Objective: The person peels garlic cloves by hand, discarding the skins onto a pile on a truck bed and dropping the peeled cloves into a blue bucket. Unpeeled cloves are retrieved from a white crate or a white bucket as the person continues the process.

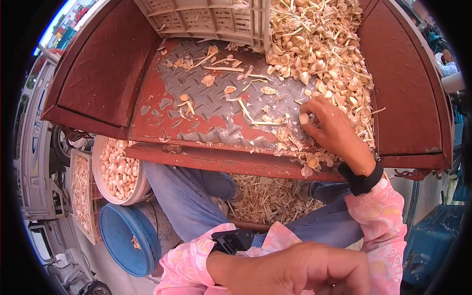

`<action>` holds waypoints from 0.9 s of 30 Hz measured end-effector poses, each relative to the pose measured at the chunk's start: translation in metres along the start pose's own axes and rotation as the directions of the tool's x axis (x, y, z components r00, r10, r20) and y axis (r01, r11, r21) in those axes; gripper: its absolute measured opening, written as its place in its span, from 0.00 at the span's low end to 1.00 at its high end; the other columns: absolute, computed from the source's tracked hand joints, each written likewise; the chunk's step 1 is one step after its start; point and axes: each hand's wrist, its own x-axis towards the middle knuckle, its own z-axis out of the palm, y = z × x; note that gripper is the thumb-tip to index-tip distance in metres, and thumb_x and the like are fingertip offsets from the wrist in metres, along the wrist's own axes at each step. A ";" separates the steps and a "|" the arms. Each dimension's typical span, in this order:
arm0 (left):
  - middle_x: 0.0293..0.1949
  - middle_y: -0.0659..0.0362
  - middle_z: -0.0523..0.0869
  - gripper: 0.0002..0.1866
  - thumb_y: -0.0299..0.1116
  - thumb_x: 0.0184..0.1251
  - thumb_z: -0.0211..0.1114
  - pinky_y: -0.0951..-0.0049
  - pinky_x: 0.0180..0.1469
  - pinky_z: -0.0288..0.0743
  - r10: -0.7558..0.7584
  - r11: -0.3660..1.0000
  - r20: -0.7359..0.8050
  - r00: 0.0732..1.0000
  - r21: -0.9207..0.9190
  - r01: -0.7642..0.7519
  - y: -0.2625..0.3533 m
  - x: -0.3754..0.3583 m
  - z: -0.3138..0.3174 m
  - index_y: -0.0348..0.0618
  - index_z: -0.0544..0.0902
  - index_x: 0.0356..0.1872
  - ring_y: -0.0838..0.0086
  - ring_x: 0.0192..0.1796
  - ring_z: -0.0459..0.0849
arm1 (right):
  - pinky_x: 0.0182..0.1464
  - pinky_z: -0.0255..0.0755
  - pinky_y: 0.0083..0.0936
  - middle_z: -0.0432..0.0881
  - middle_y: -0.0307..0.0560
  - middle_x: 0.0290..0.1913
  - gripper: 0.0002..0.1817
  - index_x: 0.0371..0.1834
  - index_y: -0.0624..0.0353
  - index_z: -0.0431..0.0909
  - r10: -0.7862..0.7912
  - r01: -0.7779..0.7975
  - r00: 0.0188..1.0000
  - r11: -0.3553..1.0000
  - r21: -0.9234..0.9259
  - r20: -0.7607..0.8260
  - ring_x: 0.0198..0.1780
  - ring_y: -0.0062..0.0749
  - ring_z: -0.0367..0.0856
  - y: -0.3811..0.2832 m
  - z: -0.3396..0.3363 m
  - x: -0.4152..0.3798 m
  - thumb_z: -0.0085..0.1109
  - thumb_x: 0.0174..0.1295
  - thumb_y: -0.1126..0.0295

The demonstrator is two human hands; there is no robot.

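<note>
My right hand (pixel 327 125) reaches over the front right of the red metal bed (pixel 196 115), its thumb and forefinger closed on a garlic clove (pixel 304 118). Just beyond it lies a heap of garlic cloves and dry skins (pixel 324 59). Close to the camera, my left hand (pixel 300 268) hangs above my lap with its fingers curled; what they hold, if anything, is hidden. Stems and skin scraps lie scattered on the worn metal plate.
A plastic crate (pixel 211 22) leans at the back of the bed. At lower left are a white bucket of cloves (pixel 118 169), a blue bucket (pixel 115 241) with a few cloves, and a basket of scraps (pixel 81 191). Skins and stems (pixel 263 199) lie below the bed edge.
</note>
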 end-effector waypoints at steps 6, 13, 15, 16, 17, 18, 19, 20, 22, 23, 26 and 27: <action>0.41 0.54 0.81 0.11 0.24 0.66 0.60 0.84 0.41 0.74 0.121 0.990 0.144 0.982 -0.095 -0.108 -0.019 0.015 0.003 0.28 0.74 0.46 0.78 0.42 0.81 | 0.36 0.68 0.37 0.70 0.51 0.30 0.09 0.35 0.59 0.70 -0.062 0.062 0.998 0.996 0.068 -0.013 0.35 0.48 0.74 -0.006 -0.002 -0.005 0.56 0.50 0.78; 0.39 0.53 0.82 0.12 0.25 0.67 0.57 0.84 0.39 0.74 -0.021 0.971 0.295 0.955 -0.220 0.089 -0.018 0.022 -0.001 0.26 0.73 0.46 0.79 0.40 0.82 | 0.34 0.69 0.29 0.74 0.48 0.31 0.05 0.36 0.60 0.73 0.092 -0.052 0.914 0.993 0.110 -0.395 0.31 0.37 0.75 0.028 -0.015 -0.005 0.57 0.58 0.75; 0.38 0.53 0.82 0.12 0.25 0.67 0.57 0.84 0.38 0.74 -0.045 0.974 0.307 0.951 -0.199 0.110 -0.017 0.023 -0.002 0.26 0.73 0.46 0.79 0.40 0.82 | 0.33 0.70 0.25 0.74 0.46 0.31 0.05 0.38 0.61 0.74 0.123 -0.153 0.875 0.988 -0.027 -0.467 0.30 0.31 0.75 0.063 -0.019 -0.006 0.57 0.59 0.74; 0.38 0.53 0.82 0.12 0.25 0.67 0.57 0.84 0.38 0.74 -0.046 0.976 0.309 0.950 -0.190 0.109 -0.017 0.024 -0.002 0.26 0.73 0.46 0.79 0.40 0.82 | 0.32 0.69 0.23 0.74 0.44 0.31 0.05 0.38 0.61 0.74 0.139 -0.194 0.885 0.977 -0.082 -0.445 0.29 0.29 0.75 0.078 -0.020 -0.008 0.57 0.60 0.74; 0.38 0.53 0.82 0.12 0.25 0.67 0.57 0.84 0.38 0.74 -0.047 0.976 0.309 0.950 -0.189 0.110 -0.017 0.024 -0.002 0.26 0.73 0.47 0.79 0.40 0.82 | 0.32 0.69 0.22 0.74 0.43 0.30 0.06 0.39 0.61 0.74 0.156 -0.234 0.892 0.963 -0.137 -0.424 0.29 0.26 0.74 0.087 -0.019 -0.010 0.57 0.60 0.74; 0.38 0.53 0.82 0.12 0.25 0.67 0.57 0.84 0.38 0.74 -0.048 0.976 0.309 0.950 -0.188 0.111 -0.017 0.025 -0.002 0.26 0.73 0.47 0.79 0.40 0.82 | 0.32 0.69 0.20 0.74 0.41 0.30 0.06 0.39 0.61 0.74 0.249 -0.239 0.918 0.968 0.070 -0.308 0.29 0.24 0.73 0.080 -0.019 -0.010 0.57 0.60 0.74; 0.38 0.53 0.82 0.12 0.25 0.67 0.57 0.84 0.38 0.74 -0.043 0.974 0.305 0.951 -0.198 0.107 -0.017 0.025 -0.001 0.26 0.73 0.47 0.79 0.39 0.82 | 0.33 0.69 0.19 0.73 0.39 0.30 0.06 0.39 0.61 0.74 0.310 -0.257 0.936 0.927 0.274 -0.169 0.30 0.21 0.73 0.064 -0.017 -0.009 0.57 0.61 0.74; 0.37 0.54 0.82 0.12 0.25 0.67 0.57 0.84 0.38 0.74 -0.014 0.982 0.293 0.956 -0.174 0.068 -0.018 0.024 -0.002 0.26 0.73 0.47 0.80 0.39 0.81 | 0.33 0.68 0.17 0.73 0.37 0.30 0.06 0.39 0.61 0.74 0.329 -0.284 0.944 0.841 0.461 -0.018 0.30 0.19 0.72 0.050 -0.011 -0.005 0.58 0.61 0.74; 0.37 0.54 0.82 0.12 0.25 0.67 0.57 0.84 0.38 0.73 0.062 0.995 0.269 0.961 -0.096 -0.037 -0.022 0.022 -0.003 0.26 0.73 0.47 0.80 0.39 0.81 | 0.39 0.68 0.13 0.74 0.33 0.33 0.07 0.42 0.61 0.75 0.181 -0.122 0.982 0.837 0.534 -0.059 0.35 0.13 0.71 0.039 0.004 -0.006 0.59 0.61 0.75; 0.37 0.54 0.83 0.12 0.25 0.67 0.58 0.83 0.37 0.74 0.074 0.997 0.227 0.971 -0.053 -0.064 -0.021 0.020 -0.003 0.26 0.74 0.46 0.80 0.39 0.81 | 0.39 0.68 0.13 0.74 0.34 0.34 0.08 0.43 0.61 0.75 0.185 -0.127 0.982 0.771 0.623 -0.028 0.36 0.14 0.71 0.035 0.001 -0.005 0.59 0.60 0.75; 0.35 0.52 0.82 0.11 0.26 0.65 0.59 0.78 0.35 0.72 0.101 0.991 -0.010 0.995 0.085 -0.100 0.003 -0.001 -0.001 0.27 0.76 0.44 0.76 0.36 0.80 | 0.40 0.69 0.14 0.76 0.35 0.38 0.11 0.44 0.61 0.76 0.147 -0.053 0.988 0.632 0.773 -0.053 0.39 0.15 0.73 0.028 -0.005 -0.003 0.61 0.59 0.76; 0.33 0.51 0.80 0.11 0.27 0.65 0.60 0.76 0.34 0.70 0.136 0.982 -0.128 0.982 0.151 -0.116 0.015 -0.013 0.000 0.27 0.76 0.43 0.74 0.34 0.78 | 0.41 0.69 0.14 0.77 0.35 0.39 0.11 0.45 0.60 0.76 0.141 -0.012 0.986 0.602 0.798 -0.091 0.40 0.15 0.74 0.027 -0.009 -0.006 0.61 0.58 0.76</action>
